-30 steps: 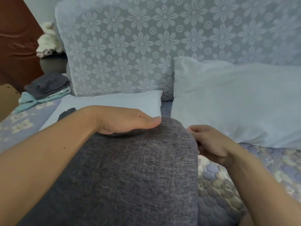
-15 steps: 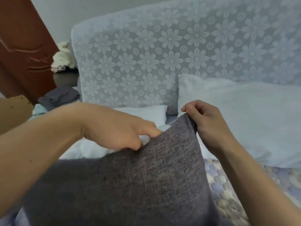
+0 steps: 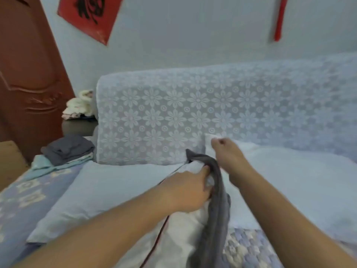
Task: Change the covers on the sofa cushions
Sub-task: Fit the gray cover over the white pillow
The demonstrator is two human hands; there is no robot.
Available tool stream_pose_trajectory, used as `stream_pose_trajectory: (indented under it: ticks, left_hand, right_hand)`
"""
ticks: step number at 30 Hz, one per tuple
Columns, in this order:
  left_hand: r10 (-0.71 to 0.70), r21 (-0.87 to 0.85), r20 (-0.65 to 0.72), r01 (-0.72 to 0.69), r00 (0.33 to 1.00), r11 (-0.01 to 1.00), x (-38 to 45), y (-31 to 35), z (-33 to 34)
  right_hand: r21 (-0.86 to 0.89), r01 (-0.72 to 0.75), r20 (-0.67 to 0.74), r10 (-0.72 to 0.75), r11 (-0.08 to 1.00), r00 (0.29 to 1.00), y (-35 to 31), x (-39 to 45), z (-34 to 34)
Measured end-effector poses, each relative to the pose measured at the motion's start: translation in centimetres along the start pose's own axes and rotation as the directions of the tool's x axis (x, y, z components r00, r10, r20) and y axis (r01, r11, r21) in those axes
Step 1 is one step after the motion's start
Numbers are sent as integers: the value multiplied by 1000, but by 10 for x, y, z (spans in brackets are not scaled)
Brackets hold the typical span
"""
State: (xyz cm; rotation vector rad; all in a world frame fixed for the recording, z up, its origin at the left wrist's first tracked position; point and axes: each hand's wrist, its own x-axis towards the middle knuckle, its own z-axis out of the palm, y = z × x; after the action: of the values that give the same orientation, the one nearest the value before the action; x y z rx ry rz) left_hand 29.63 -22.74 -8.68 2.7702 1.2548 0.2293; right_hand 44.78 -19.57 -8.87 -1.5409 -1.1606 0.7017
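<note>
- Head view, centre of frame: left hand reached forward with its fingers pushed into the white cushion insert and curled on it, right at the edge of the grey cover.
- Grey cover hung in a narrow bunched strip down the centre toward the lower edge, draped over the right side of the insert, its top corner poking up in front of the sofa back.
- Right hand was raised just right of the cover's top, fingers curled together; blurred, so whether they pinched any cloth could not be told.
- Thin dark red line ran along the insert's left edge, down toward the bottom of the frame.
- Left of centre: a pale blue pillow lay flat on the quilted sofa seat; a second pale pillow at right leaned on the floral lace sofa back.
- Left edge: folded dark and light blue cloths stacked on the seat.
- Upper left: brown door, red paper sign on the wall.
</note>
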Motion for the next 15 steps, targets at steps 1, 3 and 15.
stream_pose_trajectory:
  ticks: [1, 3, 15]
  left_hand:
    - [-32, -65, 45, 35, 998, 997, 1, -2, 14]
    - [-38, -382, 111, 78, 993, 921, 4, -3, 33]
    - [-106, -415, -215, 8, 971, 910, 23, 2, 28]
  right_hand:
    - [11, -61, 11, 61, 998, 998, 21, -18, 3]
    - [59, -191, 14, 190, 980, 982, 56, -50, 2]
    - [-551, 37, -152, -144, 834, 978, 36, -73, -45]
